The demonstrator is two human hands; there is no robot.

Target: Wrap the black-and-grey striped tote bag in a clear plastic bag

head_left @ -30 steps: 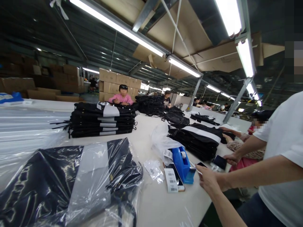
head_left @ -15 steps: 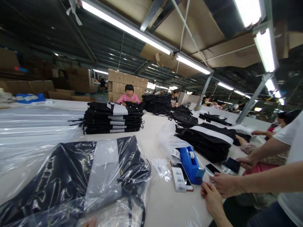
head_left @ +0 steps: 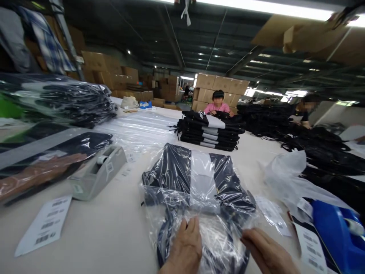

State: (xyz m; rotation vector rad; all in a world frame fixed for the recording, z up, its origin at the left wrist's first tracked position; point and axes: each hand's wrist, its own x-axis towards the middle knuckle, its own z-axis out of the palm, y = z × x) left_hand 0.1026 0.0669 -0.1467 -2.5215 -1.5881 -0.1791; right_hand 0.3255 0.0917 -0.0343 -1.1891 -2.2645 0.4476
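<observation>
Bagged garment [head_left: 199,182], dark with a pale band, is laid flat on the table [head_left: 114,228]; its near edge is pressed by the left hand [head_left: 184,249] and right hand [head_left: 266,253], both open-fingered.

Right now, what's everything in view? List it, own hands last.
bagged garment: 1, dark with a grey band, in clear plastic, table centre, under both hands
folded garment stack: 1, black with grey bands, behind the bagged garment
grey tape dispenser: 1, left of the bagged garment
blue tape dispenser: 1, right edge
barcode labels: several, white, on the table left and right
bagged pile: 1, dark, far left
cardboard boxes: many, brown, background
person in pink: 1, behind the stack
table: 1, off-white
left hand: flat on the plastic
right hand: on the bag's right edge
</observation>
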